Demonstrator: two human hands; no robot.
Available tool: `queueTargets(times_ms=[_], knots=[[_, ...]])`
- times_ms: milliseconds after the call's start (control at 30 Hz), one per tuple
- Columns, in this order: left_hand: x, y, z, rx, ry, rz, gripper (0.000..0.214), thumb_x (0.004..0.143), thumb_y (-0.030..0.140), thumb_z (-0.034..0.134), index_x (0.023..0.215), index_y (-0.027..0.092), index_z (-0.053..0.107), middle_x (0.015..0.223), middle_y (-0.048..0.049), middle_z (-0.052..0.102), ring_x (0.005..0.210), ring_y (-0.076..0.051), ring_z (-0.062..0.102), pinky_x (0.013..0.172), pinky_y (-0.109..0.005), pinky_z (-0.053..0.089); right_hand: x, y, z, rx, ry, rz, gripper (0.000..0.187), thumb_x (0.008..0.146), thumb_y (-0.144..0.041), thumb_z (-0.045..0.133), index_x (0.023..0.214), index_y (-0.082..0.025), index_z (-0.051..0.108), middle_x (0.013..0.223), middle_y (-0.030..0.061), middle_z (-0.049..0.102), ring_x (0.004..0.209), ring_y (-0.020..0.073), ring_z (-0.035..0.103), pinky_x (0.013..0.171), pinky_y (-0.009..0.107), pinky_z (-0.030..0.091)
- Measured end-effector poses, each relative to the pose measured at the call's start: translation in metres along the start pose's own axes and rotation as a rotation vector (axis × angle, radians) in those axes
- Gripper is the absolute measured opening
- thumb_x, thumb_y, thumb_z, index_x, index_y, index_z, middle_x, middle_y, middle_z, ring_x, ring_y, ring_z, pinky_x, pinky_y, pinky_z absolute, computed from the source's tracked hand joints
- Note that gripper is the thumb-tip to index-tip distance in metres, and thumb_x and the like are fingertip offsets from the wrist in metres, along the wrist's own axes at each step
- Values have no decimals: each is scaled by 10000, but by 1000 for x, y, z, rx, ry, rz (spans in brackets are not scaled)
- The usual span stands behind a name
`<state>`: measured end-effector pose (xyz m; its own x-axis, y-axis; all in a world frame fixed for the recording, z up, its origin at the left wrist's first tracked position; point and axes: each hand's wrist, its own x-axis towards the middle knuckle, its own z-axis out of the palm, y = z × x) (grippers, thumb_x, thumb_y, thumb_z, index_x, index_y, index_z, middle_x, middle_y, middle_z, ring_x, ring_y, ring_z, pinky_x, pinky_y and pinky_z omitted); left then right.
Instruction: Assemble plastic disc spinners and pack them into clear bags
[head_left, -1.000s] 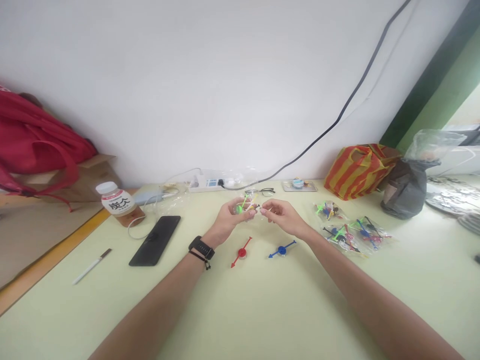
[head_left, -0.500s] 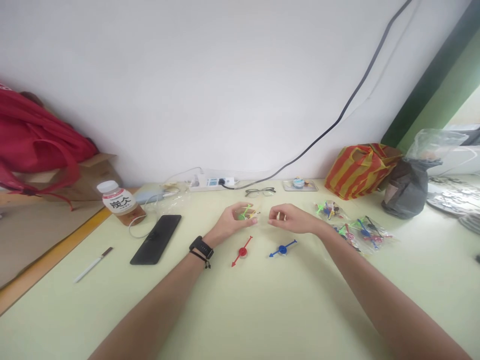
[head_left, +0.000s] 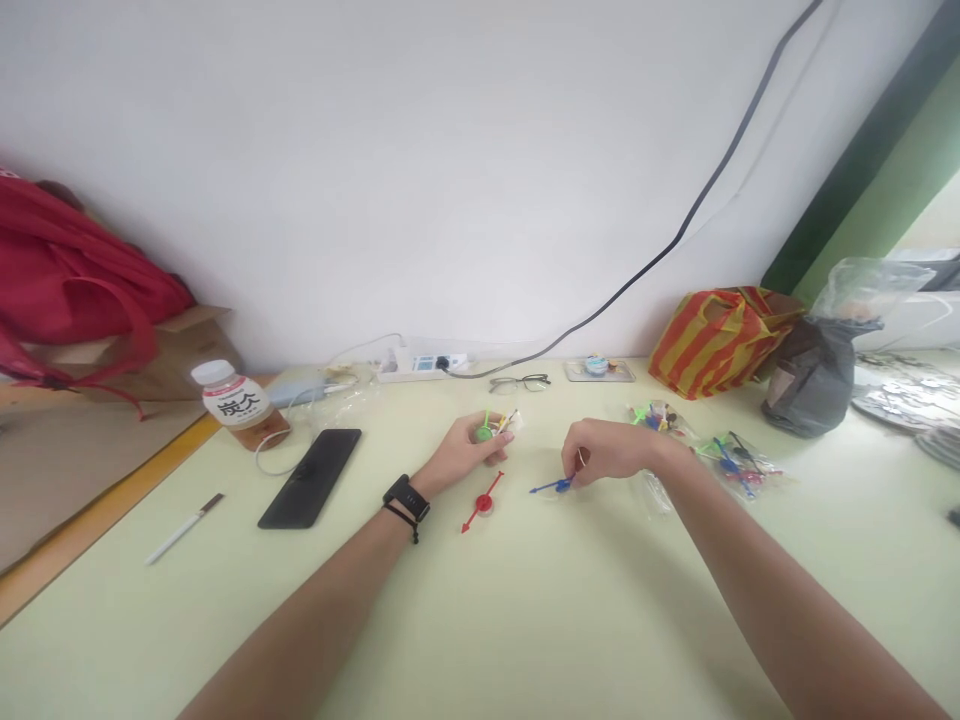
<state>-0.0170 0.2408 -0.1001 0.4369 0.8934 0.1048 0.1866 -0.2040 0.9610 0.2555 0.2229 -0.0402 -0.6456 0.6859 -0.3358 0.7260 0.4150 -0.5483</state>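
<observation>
My left hand (head_left: 469,447) is closed around a small clear bag (head_left: 516,424) with a green arrow spinner (head_left: 485,433) and small pale and yellow pieces in it. A blue arrow spinner (head_left: 562,485) is pinched at its right side by my right hand (head_left: 604,452), just over the tabletop; the fingertips partly cover it. Between the hands and nearer to me, a red arrow spinner (head_left: 484,503) lies on the table with its arrow pointing toward the lower left.
Clear bags of coloured spinners (head_left: 739,465) lie at the right. Behind are glasses (head_left: 520,383), a small tray (head_left: 619,373), a power strip (head_left: 409,371) and a striped bag (head_left: 724,340). A black phone (head_left: 310,478), a pen (head_left: 184,529) and a drink bottle (head_left: 238,408) are at the left.
My right hand has moved down and right from beside the left hand to the blue spinner, which has shifted slightly left and turned. My left hand still holds the bag.
</observation>
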Motion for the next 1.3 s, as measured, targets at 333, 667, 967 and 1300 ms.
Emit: queueTargets(times_ms=[333,667,967,1300], knots=[[-1,1,2,84,17,102,415,808,461,797,1092,168,719,916,-26,692,795,-168,612,690,-250,474,-35,-45,-27,29,510,-113,345,973,-450,550,1044,-218,795,807,48,724,689,178,579,599,284,437],[-3,-1,6,173,-2,159,391,824,436,773,1110,173,730,917,-29,702,777,-180,611,691,-268,467,-40,-66,-28,22,1069,-101,373,942,-515,603,815,-194,743,578,0,517,531,131,397,491,283,314],[-4,-4,10,383,64,220,289,855,386,726,1067,189,737,921,-13,729,799,-196,630,761,-292,483,-29,-80,-13,-86,1150,-54,347,959,-435,589,691,-216,568,562,-23,448,525,133,376,560,301,306],[-8,6,13,426,61,250,212,886,383,672,961,188,701,820,11,695,741,-176,583,713,-283,458,-10,-82,6,-571,1057,99,241,1048,-269,393,859,-208,530,772,64,648,631,205,522,579,355,217]])
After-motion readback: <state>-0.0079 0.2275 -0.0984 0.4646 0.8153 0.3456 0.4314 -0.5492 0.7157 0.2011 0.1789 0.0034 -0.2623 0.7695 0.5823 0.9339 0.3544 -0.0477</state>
